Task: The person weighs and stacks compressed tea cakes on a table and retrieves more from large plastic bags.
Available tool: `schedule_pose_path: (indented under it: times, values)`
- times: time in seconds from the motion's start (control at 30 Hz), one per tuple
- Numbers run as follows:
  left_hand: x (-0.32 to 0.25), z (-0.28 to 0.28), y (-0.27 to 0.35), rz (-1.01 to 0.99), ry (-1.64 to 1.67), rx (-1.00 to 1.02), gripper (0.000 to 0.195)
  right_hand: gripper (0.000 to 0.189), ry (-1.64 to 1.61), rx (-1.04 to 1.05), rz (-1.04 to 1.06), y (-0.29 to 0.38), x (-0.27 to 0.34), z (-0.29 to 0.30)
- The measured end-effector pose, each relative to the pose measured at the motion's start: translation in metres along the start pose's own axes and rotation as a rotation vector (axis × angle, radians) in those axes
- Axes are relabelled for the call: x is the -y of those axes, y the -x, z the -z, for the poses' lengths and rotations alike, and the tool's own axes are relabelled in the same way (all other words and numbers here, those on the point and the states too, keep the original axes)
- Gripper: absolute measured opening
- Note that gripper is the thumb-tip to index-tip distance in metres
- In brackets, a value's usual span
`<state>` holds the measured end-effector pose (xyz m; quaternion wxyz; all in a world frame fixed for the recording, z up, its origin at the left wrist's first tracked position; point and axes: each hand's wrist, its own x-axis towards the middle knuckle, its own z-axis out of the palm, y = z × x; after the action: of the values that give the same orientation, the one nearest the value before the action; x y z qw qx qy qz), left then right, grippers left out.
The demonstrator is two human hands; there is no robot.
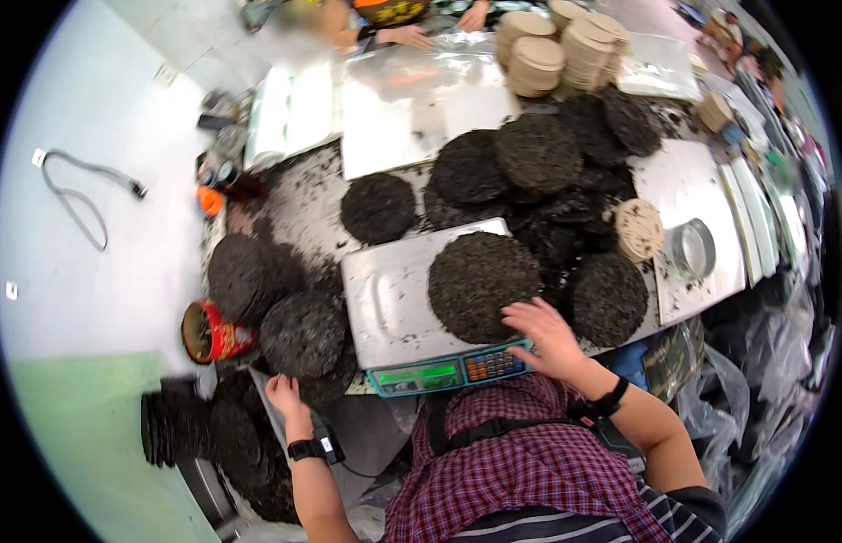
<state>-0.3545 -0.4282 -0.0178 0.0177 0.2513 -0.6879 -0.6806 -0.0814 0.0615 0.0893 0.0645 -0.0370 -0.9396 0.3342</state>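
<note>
A dark, round pressed cake (485, 288) lies on the metal pan (383, 298) of a digital scale whose green display is lit. My right hand (544, 336) is at the cake's lower right edge, above the keypad, fingers spread. Whether its fingertips touch the cake is unclear. At the table's near left edge, my left hand (285, 397) has its fingers bent close together, just below a stack of dark cakes (304, 334). Whether it pinches anything there cannot be told. Another dark cake (609, 299) lies right of the scale, by a small beige disc (638, 230).
Many dark cakes (538, 153) are heaped behind the scale. A red tin (220, 332) stands at the left edge, above a container of more cakes (237, 434). A metal ring (693, 248) lies at right. Beige disc stacks (536, 64) and another person's hands (404, 35) are at the far side.
</note>
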Motion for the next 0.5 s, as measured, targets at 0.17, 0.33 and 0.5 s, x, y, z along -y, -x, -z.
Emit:
schedule_pose_path:
  times: [0.17,0.33,0.5]
  values:
    - [-0.009,-0.015,0.021,0.277,0.101,0.179,0.03,0.064,0.302,0.184,0.08,-0.011,0.011,-0.026]
    - [-0.006,-0.041,0.026,0.15,-0.024,-0.024,0.048,0.064,0.184,0.063,0.063,-0.042,0.029,-0.025]
    - [-0.041,-0.08,0.086,-0.202,0.101,0.01,0.044,0.039,0.133,-0.126,-0.061,-0.013,-0.001,-0.005]
